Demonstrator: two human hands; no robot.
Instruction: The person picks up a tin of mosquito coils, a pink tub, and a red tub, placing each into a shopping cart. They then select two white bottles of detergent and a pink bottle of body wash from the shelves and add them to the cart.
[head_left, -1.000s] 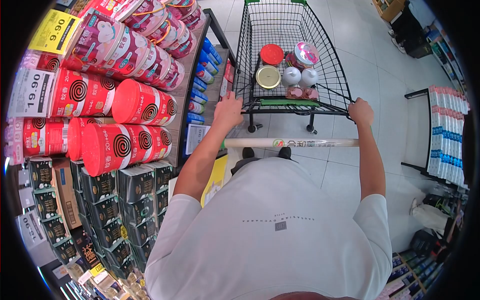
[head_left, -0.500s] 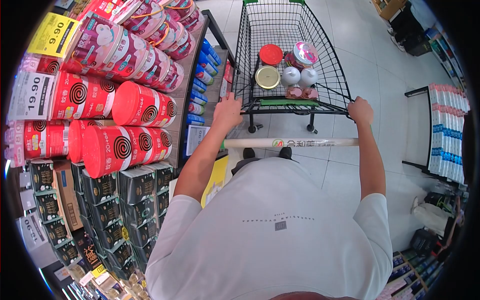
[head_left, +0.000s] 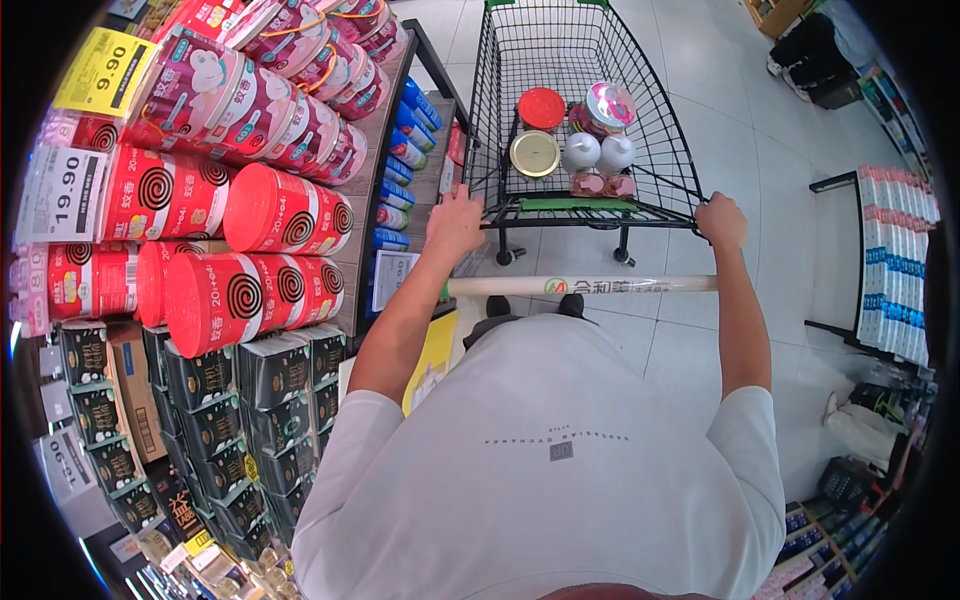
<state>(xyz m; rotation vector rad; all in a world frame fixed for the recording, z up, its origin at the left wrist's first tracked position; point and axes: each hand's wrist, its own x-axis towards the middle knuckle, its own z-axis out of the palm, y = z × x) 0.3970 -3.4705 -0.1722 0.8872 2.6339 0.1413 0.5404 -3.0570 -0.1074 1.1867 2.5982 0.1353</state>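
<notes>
A black wire shopping cart (head_left: 655, 110) with green trim stands in front of me. My left hand (head_left: 457, 220) is closed round its left rear edge, and my right hand (head_left: 721, 219) grips the right rear corner. Nearer my body lies the white handle bar (head_left: 500, 286), with neither hand on it. Inside the basket are a red round lid (head_left: 541, 108), a gold-lidded container (head_left: 535, 154) and a tub with a shiny pink top (head_left: 611, 106). Two white rounded bottle tops (head_left: 582, 153) sit side by side, with small pinkish packs (head_left: 588, 185) below them.
To the left, shelves hold red mosquito-coil tubs (head_left: 290, 208), purple tubs (head_left: 205, 80), blue cans (head_left: 407, 150) and dark packs (head_left: 205, 375). A rack of white, blue and red packages (head_left: 890, 270) stands right. People (head_left: 800, 50) are at upper right and lower right. Tiled floor (head_left: 690, 340) surrounds the cart.
The person at the upper right has shifted slightly, with legs and shoes further left. My hands and the cart look unchanged.
</notes>
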